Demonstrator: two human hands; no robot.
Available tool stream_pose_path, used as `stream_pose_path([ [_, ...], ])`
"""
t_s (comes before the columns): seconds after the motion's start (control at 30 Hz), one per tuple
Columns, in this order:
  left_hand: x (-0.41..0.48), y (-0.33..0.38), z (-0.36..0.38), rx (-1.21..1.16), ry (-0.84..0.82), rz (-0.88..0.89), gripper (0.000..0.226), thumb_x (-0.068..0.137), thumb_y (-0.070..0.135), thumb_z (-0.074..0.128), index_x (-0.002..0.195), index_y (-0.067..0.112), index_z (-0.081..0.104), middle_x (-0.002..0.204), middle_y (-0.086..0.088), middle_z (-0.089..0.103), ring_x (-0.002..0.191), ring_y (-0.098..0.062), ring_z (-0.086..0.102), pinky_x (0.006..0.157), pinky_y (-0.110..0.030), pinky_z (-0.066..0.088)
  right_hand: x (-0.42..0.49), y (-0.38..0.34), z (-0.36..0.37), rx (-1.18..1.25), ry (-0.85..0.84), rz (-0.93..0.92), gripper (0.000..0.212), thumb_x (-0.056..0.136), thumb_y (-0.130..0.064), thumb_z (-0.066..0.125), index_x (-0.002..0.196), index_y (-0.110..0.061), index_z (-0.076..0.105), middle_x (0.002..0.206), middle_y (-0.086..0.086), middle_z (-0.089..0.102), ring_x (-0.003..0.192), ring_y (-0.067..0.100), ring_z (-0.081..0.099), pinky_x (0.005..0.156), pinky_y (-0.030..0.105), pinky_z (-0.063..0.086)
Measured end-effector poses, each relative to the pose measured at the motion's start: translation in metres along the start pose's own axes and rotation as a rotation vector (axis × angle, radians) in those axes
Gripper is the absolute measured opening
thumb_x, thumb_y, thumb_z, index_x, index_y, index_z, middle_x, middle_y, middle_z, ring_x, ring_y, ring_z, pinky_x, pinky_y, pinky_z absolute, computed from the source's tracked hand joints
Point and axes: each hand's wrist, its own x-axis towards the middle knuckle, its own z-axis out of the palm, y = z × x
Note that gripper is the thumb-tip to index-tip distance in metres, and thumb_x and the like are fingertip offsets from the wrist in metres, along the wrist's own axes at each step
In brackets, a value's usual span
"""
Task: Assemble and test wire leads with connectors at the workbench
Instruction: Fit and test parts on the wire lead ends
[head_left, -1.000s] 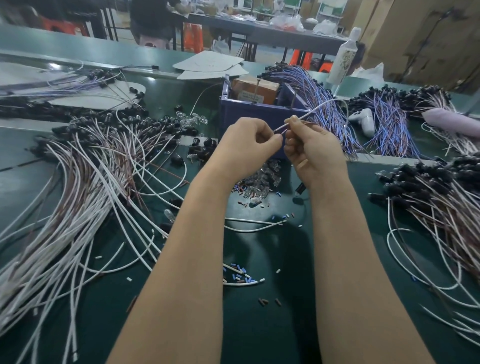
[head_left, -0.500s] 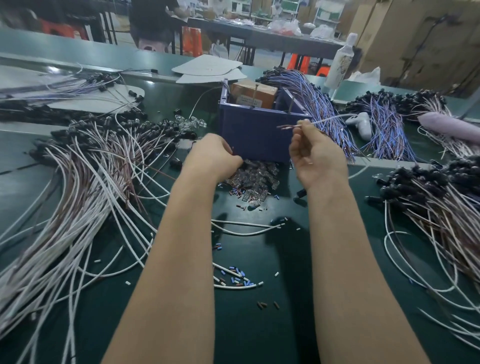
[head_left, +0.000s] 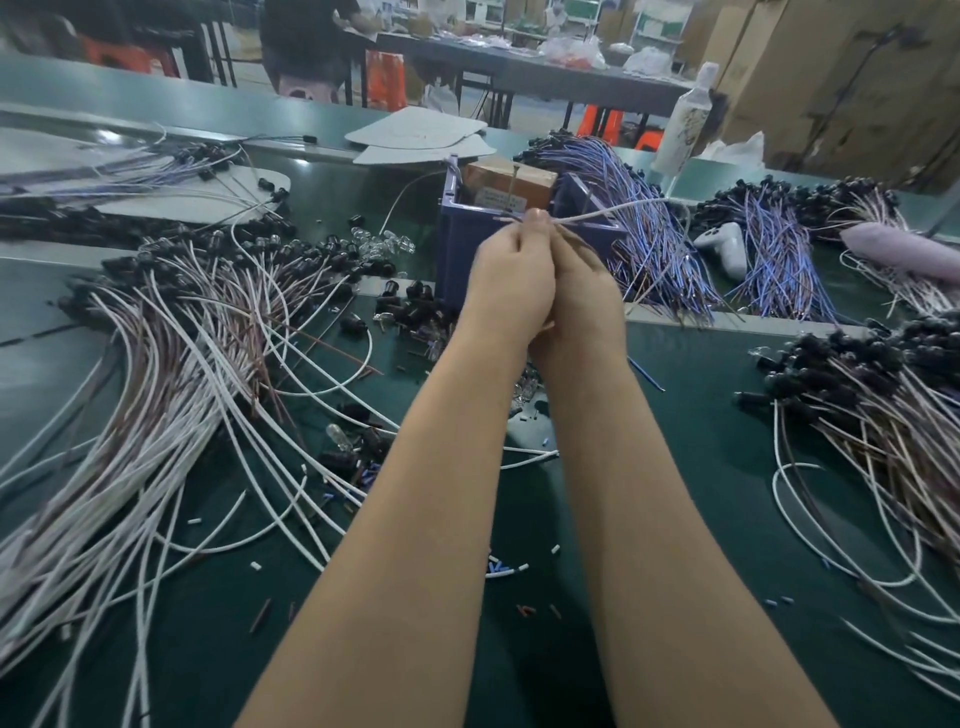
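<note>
**Left hand's back on the wire**

Half a second ago our left hand (head_left: 511, 280) was down at the clear connectors (head_left: 525, 387). Now it's up at centre frame, snug against our right hand (head_left: 582, 296). Both pinch the white wire lead (head_left: 613, 210) in front of the blue bin (head_left: 462, 249). We're guessing a connector's going on, but we can't see one.

The left hand (head_left: 511, 280), which half a second ago was down low and apart, has come back up against the right hand (head_left: 584, 306). Its fingertips now pinch the bare end of the wire lead (head_left: 613, 210) just left of the right hand's pinch. It perhaps brings a small part, though that is hidden.
</note>
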Motion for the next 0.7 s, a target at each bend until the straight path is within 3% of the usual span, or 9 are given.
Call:
stream_pose_path([
  [0.1,0.002,0.001,-0.007,-0.207,0.116,0.02,0.024,0.101,0.02,0.042,0.091,0.016,0.063,0.094,-0.004,0.068,0.091,-0.015,0.064,0.082,-0.031,0.055,-0.005,0.007,0.009,0.004,-0.02,0.023,0.008,0.087,-0.011,0.066,0.081,-0.007,0.067,0.074,0.009,0.069,0.071,0.023,0.065,0.067,0.03,0.056],
  [0.17,0.005,0.0,-0.014,-0.191,0.162,0.076,0.024,0.1,0.015,0.044,0.087,0.015,0.064,0.09,-0.005,0.068,0.089,-0.018,0.066,0.088,-0.038,0.055,-0.006,0.01,0.011,-0.099,-0.028,0.058,0.013,0.089,-0.016,0.065,0.081,-0.007,0.067,0.079,0.012,0.068,0.074,0.025,0.063,0.069,0.034,0.054],
  [0.27,0.01,-0.005,-0.026,-0.072,0.208,0.136,0.029,0.1,0.014,0.044,0.077,0.016,0.061,0.078,-0.005,0.064,0.072,-0.019,0.063,0.065,-0.032,0.055,-0.006,-0.002,0.002,-0.576,-0.224,0.068,0.026,0.094,-0.025,0.058,0.076,-0.008,0.066,0.068,0.007,0.061,0.064,0.02,0.054,0.063,0.031,0.045],
  [0.3,0.011,-0.006,-0.03,-0.069,0.211,0.132,0.03,0.101,0.014,0.043,0.075,0.017,0.059,0.075,-0.003,0.062,0.065,-0.015,0.059,0.056,-0.027,0.051,-0.005,-0.011,-0.003,-0.768,-0.272,0.014,0.029,0.095,-0.028,0.057,0.073,-0.01,0.065,0.061,0.001,0.06,0.056,0.014,0.052,0.058,0.026,0.043],
  [0.37,0.013,-0.007,-0.038,-0.062,0.188,0.1,0.032,0.102,0.014,0.041,0.075,0.019,0.057,0.074,0.002,0.059,0.063,-0.006,0.054,0.056,-0.019,0.046,-0.003,-0.031,-0.011,-1.045,-0.198,-0.263,0.029,0.094,-0.031,0.056,0.071,-0.016,0.065,0.054,-0.009,0.06,0.05,0.006,0.052,0.053,0.021,0.045],
  [0.47,0.013,-0.007,-0.042,-0.022,0.092,0.077,0.032,0.102,0.015,0.038,0.077,0.019,0.057,0.076,0.003,0.062,0.066,-0.003,0.057,0.067,-0.018,0.048,-0.001,-0.048,-0.018,-1.169,-0.025,-0.687,0.02,0.095,-0.03,0.054,0.093,-0.017,0.069,0.083,-0.008,0.068,0.078,0.008,0.062,0.075,0.022,0.05],
  [0.53,0.011,-0.005,-0.04,0.047,0.037,0.111,0.03,0.102,0.014,0.039,0.079,0.017,0.058,0.077,0.002,0.062,0.065,-0.003,0.058,0.07,-0.018,0.05,0.0,-0.043,-0.02,-1.289,-0.119,-0.68,0.024,0.096,-0.028,0.052,0.11,-0.017,0.068,0.098,-0.009,0.065,0.091,0.006,0.058,0.079,0.016,0.042],
  [0.6,0.011,-0.004,-0.037,0.133,0.007,0.164,0.026,0.102,0.014,0.04,0.085,0.014,0.06,0.076,0.0,0.062,0.064,-0.003,0.058,0.072,-0.02,0.051,0.005,-0.034,-0.025,-1.411,-0.224,-0.581,0.026,0.097,-0.026,0.051,0.115,-0.017,0.067,0.103,-0.006,0.066,0.092,0.004,0.053,0.074,0.012,0.034],
  [0.7,0.012,-0.003,-0.036,0.221,0.011,0.211,0.02,0.101,0.014,0.042,0.093,0.014,0.061,0.078,0.0,0.064,0.069,-0.008,0.062,0.08,-0.027,0.051,0.01,-0.027,-0.03,-1.415,-0.288,-0.502,0.022,0.096,-0.026,0.052,0.104,-0.016,0.071,0.086,-0.006,0.067,0.073,0.002,0.053,0.059,0.009,0.033],
])
